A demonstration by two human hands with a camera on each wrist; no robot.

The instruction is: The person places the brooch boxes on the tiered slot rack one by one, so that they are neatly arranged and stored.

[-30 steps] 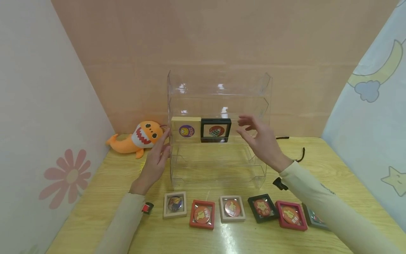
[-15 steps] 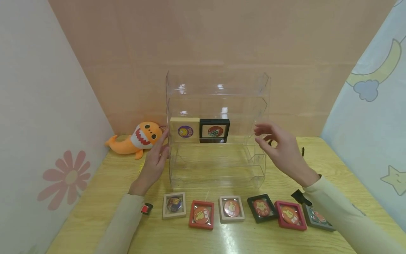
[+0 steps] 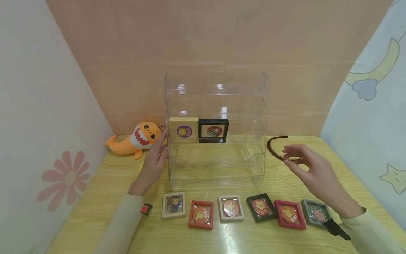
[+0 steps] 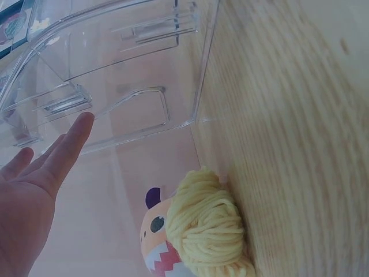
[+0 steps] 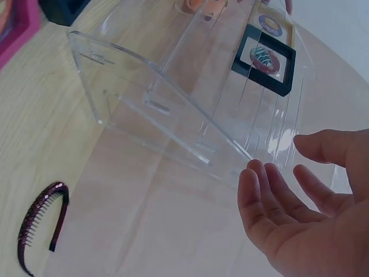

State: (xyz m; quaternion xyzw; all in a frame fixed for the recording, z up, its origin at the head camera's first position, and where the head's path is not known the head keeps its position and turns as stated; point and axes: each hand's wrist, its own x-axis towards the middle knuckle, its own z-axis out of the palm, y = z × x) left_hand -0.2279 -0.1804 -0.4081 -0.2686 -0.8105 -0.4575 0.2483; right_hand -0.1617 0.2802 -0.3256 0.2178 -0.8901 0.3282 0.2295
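Observation:
My left hand (image 3: 151, 165) touches the left side of a clear acrylic display rack (image 3: 219, 94) with its fingers extended. On the rack's middle shelf a cream framed case (image 3: 184, 131) with a purple badge stands at the left end. Directly to its right is a black framed case (image 3: 213, 131) with a round red and green badge. Away from the rack, my right hand (image 3: 317, 176) hovers with loosely bent fingers and nothing between them. It overlaps one end of a dark toothed headband (image 3: 274, 151) in the head view. The right wrist view also shows that empty hand (image 5: 311, 213).
Several framed badges lie in a row along the front, from a beige frame (image 3: 173, 205) to a grey one (image 3: 317, 213). An orange shark plush (image 3: 139, 137) sits left of the rack. The left wrist view shows a yellow yarn ball (image 4: 207, 225) beside it.
My right hand has moved from beside the black framed case rightward and down, away from the rack, uncovering the headband and the grey frame. My left hand has stayed at the rack's side.

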